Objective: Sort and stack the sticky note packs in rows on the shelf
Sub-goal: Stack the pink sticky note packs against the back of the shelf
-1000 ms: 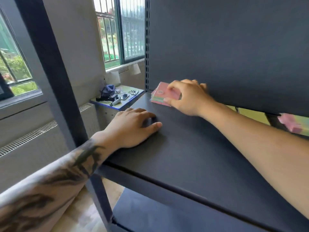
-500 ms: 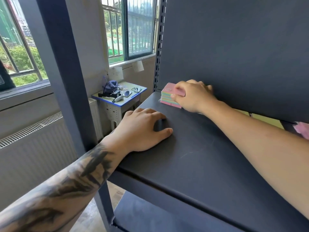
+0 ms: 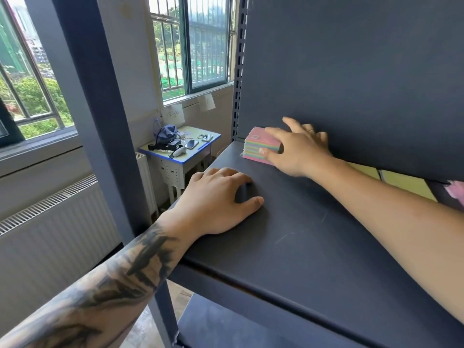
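**Desk:** What does the caption say about progress?

**Photographer:** A stack (image 3: 261, 146) of sticky note packs, pastel layers under a pink top, sits on the dark shelf (image 3: 313, 234) in its far left corner, close to the back panel (image 3: 351, 71). The right hand (image 3: 298, 149) is at the stack's right side: thumb against the near face, a finger over the top edge, the rest spread toward the panel. It looks more like a loosening touch than a firm grip. The left hand (image 3: 221, 199) lies flat and relaxed on the shelf, nearer than the stack, holding nothing.

**Desk:** So how much is done?

**Photographer:** By my reading, little. One stack stands in the corner, the first of a row. Right of the stack, under the panel's lower edge, yellow packs (image 3: 401, 182) and a pink one (image 3: 455, 194) show, partly hidden; I cannot tell whether they are sorted. Most of the shelf right of the stack carries nothing.

**Desk:** What differs from half a second earlier?

**Photographer:** Then the right hand was curled over the stack, fingers wrapped across its top. Now the fingers have opened and fanned out, and more of the pink top shows. A second ago the top pack was tilted in that hand; now the stack sits level. The left hand has kept its place.
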Tool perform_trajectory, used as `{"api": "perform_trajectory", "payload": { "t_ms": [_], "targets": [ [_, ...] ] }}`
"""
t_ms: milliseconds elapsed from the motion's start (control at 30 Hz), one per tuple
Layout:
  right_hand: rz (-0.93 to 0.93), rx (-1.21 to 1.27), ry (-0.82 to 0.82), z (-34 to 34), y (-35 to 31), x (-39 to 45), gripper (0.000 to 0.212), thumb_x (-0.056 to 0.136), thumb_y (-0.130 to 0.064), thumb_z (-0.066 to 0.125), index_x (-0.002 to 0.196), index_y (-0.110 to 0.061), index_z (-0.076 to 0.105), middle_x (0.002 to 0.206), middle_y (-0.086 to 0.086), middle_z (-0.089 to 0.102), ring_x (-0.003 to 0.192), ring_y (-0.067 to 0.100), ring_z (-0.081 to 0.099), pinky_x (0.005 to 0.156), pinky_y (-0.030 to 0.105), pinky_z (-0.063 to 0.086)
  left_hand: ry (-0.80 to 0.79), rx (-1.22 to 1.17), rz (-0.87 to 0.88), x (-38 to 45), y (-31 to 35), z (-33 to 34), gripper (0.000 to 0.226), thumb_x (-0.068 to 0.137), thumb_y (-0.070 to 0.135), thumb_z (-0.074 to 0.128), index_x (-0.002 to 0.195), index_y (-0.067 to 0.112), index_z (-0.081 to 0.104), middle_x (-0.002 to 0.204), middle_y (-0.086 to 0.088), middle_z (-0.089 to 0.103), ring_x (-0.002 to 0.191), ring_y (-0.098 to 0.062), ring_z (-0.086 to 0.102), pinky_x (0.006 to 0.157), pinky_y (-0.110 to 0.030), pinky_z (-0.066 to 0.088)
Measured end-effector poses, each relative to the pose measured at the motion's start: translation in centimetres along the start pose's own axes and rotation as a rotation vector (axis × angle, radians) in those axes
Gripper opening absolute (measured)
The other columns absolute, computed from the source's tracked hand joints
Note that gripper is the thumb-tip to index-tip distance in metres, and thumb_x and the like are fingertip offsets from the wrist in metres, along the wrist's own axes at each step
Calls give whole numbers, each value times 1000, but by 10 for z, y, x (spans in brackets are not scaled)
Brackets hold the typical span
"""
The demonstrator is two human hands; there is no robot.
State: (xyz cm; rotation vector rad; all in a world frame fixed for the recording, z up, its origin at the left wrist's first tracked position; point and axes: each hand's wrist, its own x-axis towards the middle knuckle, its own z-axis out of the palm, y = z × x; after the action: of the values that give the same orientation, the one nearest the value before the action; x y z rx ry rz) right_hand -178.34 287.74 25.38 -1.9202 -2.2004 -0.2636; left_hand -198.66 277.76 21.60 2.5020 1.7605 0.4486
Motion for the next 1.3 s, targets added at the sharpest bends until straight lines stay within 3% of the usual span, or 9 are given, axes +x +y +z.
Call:
{"api": "perform_trajectory", "payload": {
  "t_ms": [67,200,400,533,733,933,1033,1167,1300],
  "targets": [
    [-23,1,63,-6,4,-13,63,97,-66,46,155,-47,33,171,-2,11,150,34,22,113,52,24,-13,7,-5,0,0,-2,60,91,77,42,140,44,53,150,15,50,139,-20,43,112,-42,34],
    [-165,4,166,-18,22,-55,44,100,-51,47,143,-41,52,170,-1,20,146,32,30,110,51,26,-35,9,-45,-2,19,-9,59,89,77,45,140,46,51,149,14,52,136,-20,50,110,-42,39],
    [-239,-24,123,-38,92,-144,38,102,-49,47,136,-40,60,167,-5,26,145,26,31,110,47,24,-10,-137,35,-13,114,-1,55,83,77,56,130,48,59,133,10,63,122,-21,59,104,-40,46],
    [-152,37,83,-59,178,-217,30,103,-42,47,127,-39,65,162,-8,33,143,23,34,111,44,23,-31,-213,83,-16,203,17,52,78,78,59,122,50,64,112,15,66,118,-21,61,103,-37,47],
    [49,56,72,-87,323,-324,25,101,-41,52,121,-38,67,151,-10,45,137,21,40,110,40,24,-85,-158,221,-8,328,56,61,71,82,49,119,47,64,120,12,69,107,-23,65,100,-43,52],
    [200,101,-48,-100,420,-383,39,91,-56,63,127,-43,60,148,-15,45,137,16,41,110,38,26,-142,-183,330,6,439,75,48,79,72,61,116,41,66,117,9,70,108,-24,64,97,-42,53],
    [233,231,-89,-93,449,-392,45,86,-61,67,128,-45,60,138,-16,52,127,16,50,112,44,36,-189,-191,399,20,481,82,54,74,67,60,119,38,66,117,10,70,106,-22,64,96,-40,53],
    [184,423,41,-78,468,-396,35,86,-52,75,119,-41,68,123,-16,63,114,11,59,101,38,47,-204,-352,548,35,508,95,51,80,21,69,130,29,66,125,15,66,111,-3,57,96,-25,45],
    [181,845,118,-78,472,-395,27,82,-50,70,99,-30,73,100,-14,74,95,9,68,92,38,53,-108,-576,607,48,506,118,40,83,25,72,123,27,71,119,15,71,114,-4,64,101,-27,47]
  ]
}}
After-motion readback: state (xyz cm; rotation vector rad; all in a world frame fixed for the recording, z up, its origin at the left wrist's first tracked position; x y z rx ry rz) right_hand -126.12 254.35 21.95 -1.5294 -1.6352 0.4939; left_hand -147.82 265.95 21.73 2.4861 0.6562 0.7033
